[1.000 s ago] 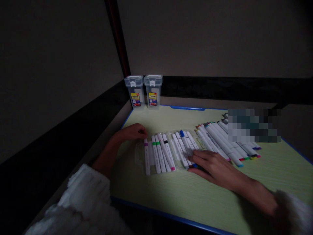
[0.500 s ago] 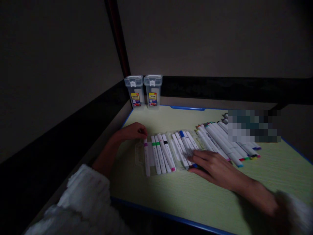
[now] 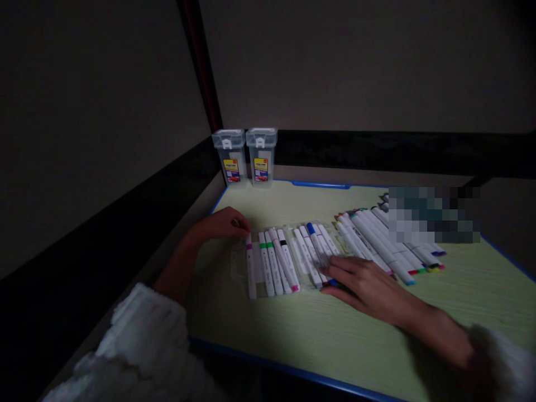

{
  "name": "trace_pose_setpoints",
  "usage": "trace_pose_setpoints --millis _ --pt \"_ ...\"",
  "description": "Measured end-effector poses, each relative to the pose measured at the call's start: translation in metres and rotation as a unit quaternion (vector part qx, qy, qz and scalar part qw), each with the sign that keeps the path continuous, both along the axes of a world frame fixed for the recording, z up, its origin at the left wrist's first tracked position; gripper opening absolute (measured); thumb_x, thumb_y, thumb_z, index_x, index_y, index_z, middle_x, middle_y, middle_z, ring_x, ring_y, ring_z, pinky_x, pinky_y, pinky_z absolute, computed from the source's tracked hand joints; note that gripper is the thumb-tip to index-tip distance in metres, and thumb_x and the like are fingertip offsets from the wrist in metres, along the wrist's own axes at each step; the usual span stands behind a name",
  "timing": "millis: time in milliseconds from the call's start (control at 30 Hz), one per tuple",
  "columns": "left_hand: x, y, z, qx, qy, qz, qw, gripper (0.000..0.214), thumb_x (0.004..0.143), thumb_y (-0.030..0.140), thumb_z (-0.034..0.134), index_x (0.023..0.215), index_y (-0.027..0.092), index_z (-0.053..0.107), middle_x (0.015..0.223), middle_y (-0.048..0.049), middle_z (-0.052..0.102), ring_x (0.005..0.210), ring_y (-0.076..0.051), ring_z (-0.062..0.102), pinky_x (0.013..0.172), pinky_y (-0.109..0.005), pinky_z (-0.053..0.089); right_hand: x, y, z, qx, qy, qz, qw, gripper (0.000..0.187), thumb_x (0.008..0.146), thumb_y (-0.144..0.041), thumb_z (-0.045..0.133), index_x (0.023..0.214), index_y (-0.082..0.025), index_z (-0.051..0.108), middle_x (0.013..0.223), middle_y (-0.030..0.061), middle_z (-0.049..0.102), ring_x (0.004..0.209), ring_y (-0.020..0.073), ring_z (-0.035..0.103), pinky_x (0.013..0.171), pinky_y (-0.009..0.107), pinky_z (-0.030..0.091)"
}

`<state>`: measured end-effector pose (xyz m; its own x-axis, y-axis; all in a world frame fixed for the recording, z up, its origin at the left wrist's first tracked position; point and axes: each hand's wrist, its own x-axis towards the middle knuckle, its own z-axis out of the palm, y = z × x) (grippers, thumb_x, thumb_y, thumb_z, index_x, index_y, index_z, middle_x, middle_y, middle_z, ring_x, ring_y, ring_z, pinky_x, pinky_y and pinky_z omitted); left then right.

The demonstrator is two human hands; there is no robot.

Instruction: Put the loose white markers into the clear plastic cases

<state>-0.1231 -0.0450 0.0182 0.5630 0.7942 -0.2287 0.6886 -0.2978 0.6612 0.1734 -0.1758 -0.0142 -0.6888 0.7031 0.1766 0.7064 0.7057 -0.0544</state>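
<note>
My left hand [image 3: 224, 224] pinches the upper end of a white marker with a purple band [image 3: 251, 273]. That marker lies at the left side of an open clear plastic case [image 3: 238, 271]. Beside it lie two green-banded markers [image 3: 266, 268], a black-banded marker [image 3: 283, 248] and a slanted one with a pink tip [image 3: 295, 288]. My right hand [image 3: 368, 287] rests palm down over the case's right half, thumb and fingers closed around the lower ends of white markers there. A blue-capped marker [image 3: 312, 233] lies among these; its lower part is hidden by the fingers.
More white markers with coloured ends [image 3: 385, 245] are spread on the right of the pale table [image 3: 335, 346], partly covered by a blurred patch. Two clear lidded boxes [image 3: 231, 159] with yellow labels stand at the back left corner. Walls border the table's left and back.
The view has shifted very slightly. Both hands keep the same places, and the markers lie as before.
</note>
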Motion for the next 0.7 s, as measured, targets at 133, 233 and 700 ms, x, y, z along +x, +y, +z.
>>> trace_pose_setpoints --millis 133,233,700 --pt "-0.0021 0.001 -0.0008 0.028 0.022 -0.006 0.999 0.021 0.065 0.023 0.059 0.081 0.012 0.067 0.079 -0.0041 0.068 0.07 -0.014 0.059 0.064 -0.022 0.043 -0.0002 0.0002 0.0008 0.005 0.02 0.003 1.0 0.031 0.087 -0.039 0.037 0.09 -0.017 0.059 0.077 0.0055 0.059 0.069 0.0177 0.057 0.058 0.032 0.044" --pt "-0.0007 0.001 -0.0021 0.03 0.047 -0.02 0.998 0.021 0.065 0.022 0.057 0.081 0.012 0.067 0.08 -0.0037 0.069 0.071 -0.014 0.06 0.065 -0.021 0.042 0.0 0.0003 0.0004 0.008 0.02 0.001 1.0 0.031 0.087 -0.038 0.037 0.093 -0.017 0.059 0.08 0.0062 0.059 0.07 0.0179 0.057 0.058 0.032 0.044" --pt "0.0003 -0.0018 0.0007 -0.016 -0.036 0.002 0.999 0.018 0.061 0.027 0.06 0.071 0.011 0.059 0.071 -0.0012 0.063 0.067 -0.012 0.057 0.06 -0.02 0.042 0.0006 0.0002 -0.0009 0.011 0.015 0.003 1.0 0.03 0.087 -0.037 0.038 0.094 -0.017 0.058 0.081 0.0071 0.06 0.072 0.0184 0.058 0.061 0.033 0.047"
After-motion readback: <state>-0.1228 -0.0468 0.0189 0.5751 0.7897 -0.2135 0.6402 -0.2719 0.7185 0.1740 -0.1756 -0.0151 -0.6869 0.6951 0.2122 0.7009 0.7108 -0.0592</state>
